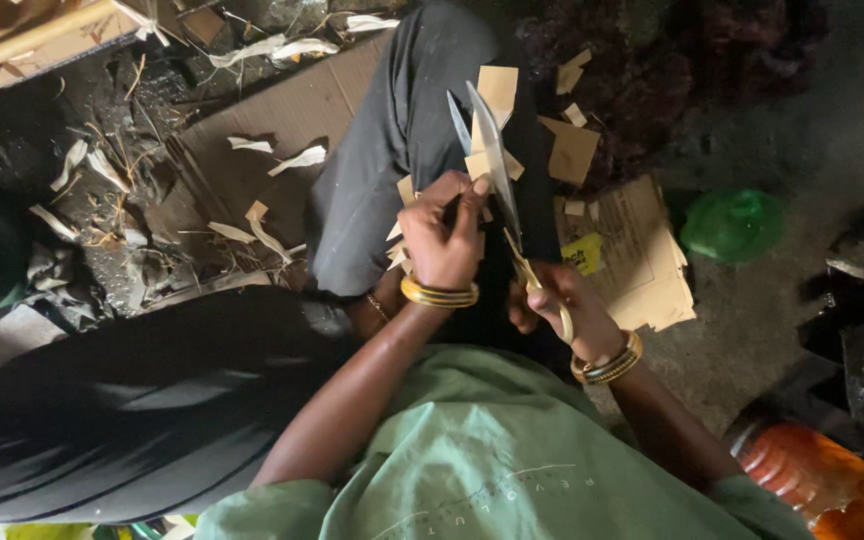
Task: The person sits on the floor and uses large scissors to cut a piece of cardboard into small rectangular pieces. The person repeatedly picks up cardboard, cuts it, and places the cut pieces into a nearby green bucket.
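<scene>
1. A flattened cardboard sheet (272,130) covers the ground ahead, strewn with pale curled shavings (297,160). The person's dark-trousered leg (402,130) lies along its edge.

2. To the right lies a heap of tan cardboard pieces (647,265), with a green plastic bag (732,222) just beside it and an orange plastic container (822,480) near the lower corner.

3. The scissors (492,150) are large, their blades parted and pointing away from the body, above the leg.

4. The left hand (442,240) has its fingers closed around the scissor handles, the thumb on top (a gold bangle sits at the wrist).

5. The right hand (567,310) has its fingers pinched together on a thin pale strip (532,280), which runs up toward the base of the blades. Whether it already sits between them I cannot tell.

6. Small tan offcuts (497,90) rest on the leg around the blades.

7. Judged from this, the step in hand is trimming the strip. The next cut seems to call for holding the strip taut and square to the blades, with the pinching fingers kept well back.
</scene>
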`<state>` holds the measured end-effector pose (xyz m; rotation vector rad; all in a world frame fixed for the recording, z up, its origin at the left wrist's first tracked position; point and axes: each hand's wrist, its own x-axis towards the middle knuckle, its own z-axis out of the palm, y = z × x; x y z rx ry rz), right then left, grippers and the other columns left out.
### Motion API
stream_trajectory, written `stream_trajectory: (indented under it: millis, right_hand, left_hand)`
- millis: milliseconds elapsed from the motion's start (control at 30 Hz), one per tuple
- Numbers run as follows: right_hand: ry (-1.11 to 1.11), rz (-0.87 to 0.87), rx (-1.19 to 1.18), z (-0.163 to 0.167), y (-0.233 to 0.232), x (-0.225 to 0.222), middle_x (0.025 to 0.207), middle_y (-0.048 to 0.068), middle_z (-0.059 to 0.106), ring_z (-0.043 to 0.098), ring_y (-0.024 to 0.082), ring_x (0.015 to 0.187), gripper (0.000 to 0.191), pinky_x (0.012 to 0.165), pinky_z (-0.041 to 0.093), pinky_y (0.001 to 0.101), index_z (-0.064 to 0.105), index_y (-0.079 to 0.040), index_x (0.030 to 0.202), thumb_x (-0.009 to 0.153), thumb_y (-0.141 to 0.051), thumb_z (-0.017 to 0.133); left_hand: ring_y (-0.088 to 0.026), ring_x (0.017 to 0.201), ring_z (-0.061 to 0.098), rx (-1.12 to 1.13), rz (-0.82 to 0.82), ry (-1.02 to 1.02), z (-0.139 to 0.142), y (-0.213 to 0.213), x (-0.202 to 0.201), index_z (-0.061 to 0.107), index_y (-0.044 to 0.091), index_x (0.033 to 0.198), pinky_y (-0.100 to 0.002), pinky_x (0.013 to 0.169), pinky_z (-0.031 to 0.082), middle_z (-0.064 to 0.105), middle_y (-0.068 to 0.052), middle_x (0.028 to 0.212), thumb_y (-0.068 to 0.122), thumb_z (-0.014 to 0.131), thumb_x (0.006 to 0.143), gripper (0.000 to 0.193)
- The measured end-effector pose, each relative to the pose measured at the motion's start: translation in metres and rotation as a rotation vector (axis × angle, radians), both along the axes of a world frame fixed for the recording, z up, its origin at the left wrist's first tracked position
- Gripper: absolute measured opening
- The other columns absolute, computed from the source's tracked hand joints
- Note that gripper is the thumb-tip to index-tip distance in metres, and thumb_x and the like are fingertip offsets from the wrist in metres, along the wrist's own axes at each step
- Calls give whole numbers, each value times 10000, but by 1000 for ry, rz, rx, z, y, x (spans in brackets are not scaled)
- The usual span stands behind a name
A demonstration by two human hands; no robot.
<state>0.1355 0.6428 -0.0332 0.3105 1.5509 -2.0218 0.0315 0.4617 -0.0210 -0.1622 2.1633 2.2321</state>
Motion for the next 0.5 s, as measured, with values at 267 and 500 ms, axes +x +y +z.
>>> stream_trajectory:
  millis: [267, 500]
  right_hand:
    - [245, 55, 106, 15, -31, 6, 869, 39, 647, 591, 121, 765, 567, 726, 495, 267, 603, -25, 1076, 1066, -570, 448]
    - [230, 18, 38, 4, -35, 7, 847, 35, 621, 568, 122, 769, 567, 727, 477, 272, 624, -14, 1067, 1077, -562, 476]
  left_hand:
    - [-236, 670, 589, -185, 120, 218, 7, 9, 2, 572, -23, 829, -338, 670, 471, 580, -124, 745, -14, 616, 915, 97]
    - [-257, 653, 491, -237, 63, 255, 12, 9, 7, 513, -28, 803, -355, 640, 427, 507, -143, 736, -26, 658, 930, 193]
